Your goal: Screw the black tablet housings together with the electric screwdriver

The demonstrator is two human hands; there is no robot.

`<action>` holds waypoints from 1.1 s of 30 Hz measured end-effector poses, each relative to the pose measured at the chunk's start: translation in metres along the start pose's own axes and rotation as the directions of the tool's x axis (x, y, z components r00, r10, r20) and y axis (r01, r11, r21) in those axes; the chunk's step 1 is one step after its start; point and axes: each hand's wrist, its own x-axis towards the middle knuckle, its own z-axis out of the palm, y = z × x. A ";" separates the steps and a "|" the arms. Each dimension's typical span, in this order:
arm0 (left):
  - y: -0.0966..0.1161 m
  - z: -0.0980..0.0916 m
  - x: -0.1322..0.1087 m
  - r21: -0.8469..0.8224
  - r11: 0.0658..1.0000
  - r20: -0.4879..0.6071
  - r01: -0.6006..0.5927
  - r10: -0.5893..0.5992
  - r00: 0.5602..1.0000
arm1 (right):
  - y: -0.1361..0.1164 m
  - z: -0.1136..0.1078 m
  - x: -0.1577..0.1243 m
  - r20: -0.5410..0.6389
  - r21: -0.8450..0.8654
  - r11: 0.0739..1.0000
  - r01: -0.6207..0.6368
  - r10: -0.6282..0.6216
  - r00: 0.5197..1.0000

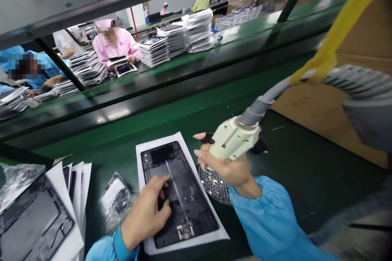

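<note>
A black tablet housing lies on a white sheet, a thin pale strip running along its middle and a small circuit board at its near end. My left hand rests over the housing's left side, fingers bent, one fingertip at the strip; whether it grips anything is hidden. My right hand is wrapped round a pale green tool joined to a grey hose. Below that hand is a round dish of shiny perforated metal, just right of the sheet.
More housings and white sheets are stacked at the left, beside a plastic bag of small parts. Cardboard stands at the right. A yellow strap holds the hose. People sit beyond the dark rail.
</note>
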 end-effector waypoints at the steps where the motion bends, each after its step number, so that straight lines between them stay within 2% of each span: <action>1: 0.000 -0.002 0.007 0.019 0.999 0.040 -0.025 0.025 0.999 | 0.000 0.000 -0.001 0.000 -0.006 1.000 -0.008 0.008 1.000; 3: -0.003 -0.006 0.016 0.060 0.994 0.068 -0.088 0.084 0.994 | -0.001 0.000 -0.002 -0.002 -0.011 1.000 -0.025 0.025 1.000; 4: -0.007 -0.008 0.018 0.074 0.991 0.034 -0.110 0.108 0.994 | -0.001 -0.001 -0.002 -0.002 -0.009 0.999 -0.032 0.032 0.999; 7: -0.022 -0.017 0.016 0.070 0.994 -0.177 -0.082 0.093 0.980 | -0.001 -0.001 -0.001 -0.002 0.000 1.000 -0.028 0.028 1.000; 9: -0.031 -0.021 0.013 0.050 0.999 -0.249 -0.015 0.027 0.968 | 0.000 -0.001 -0.001 -0.010 0.001 1.000 -0.025 0.025 1.000; 12: -0.034 -0.017 0.011 0.015 0.998 -0.177 0.063 -0.059 0.982 | 0.000 -0.002 -0.001 0.009 0.002 1.000 -0.010 0.010 1.000; 15: -0.026 -0.005 0.015 0.038 0.991 -0.098 0.129 -0.124 0.987 | 0.000 -0.003 -0.002 0.024 -0.007 1.000 0.010 -0.010 1.000; 17: -0.021 0.001 0.019 0.034 0.988 -0.088 0.149 -0.146 0.985 | 0.000 -0.003 -0.003 0.019 -0.023 0.999 0.029 -0.029 0.999; 20: -0.024 -0.002 0.026 -0.084 0.983 -0.092 0.164 -0.171 0.981 | 0.000 -0.003 -0.003 0.002 -0.053 0.998 0.017 -0.017 1.000; 23: -0.042 -0.017 0.039 -0.189 0.957 -0.187 0.219 -0.254 0.949 | 0.002 -0.004 -0.003 0.003 -0.067 0.998 0.004 -0.004 1.000; 27: -0.072 -0.038 0.064 -0.276 0.927 -0.371 0.254 -0.347 0.861 | 0.004 -0.003 -0.003 0.025 -0.053 0.999 0.012 -0.010 1.000; 30: -0.084 -0.042 0.077 -0.283 0.927 -0.399 0.245 -0.346 0.849 | 0.002 -0.001 -0.004 0.030 -0.057 0.998 0.009 -0.007 1.000; 33: -0.087 -0.041 0.083 -0.248 0.936 -0.419 0.250 -0.336 0.844 | 0.001 0.000 -0.005 -0.004 -0.046 0.998 -0.035 0.035 0.999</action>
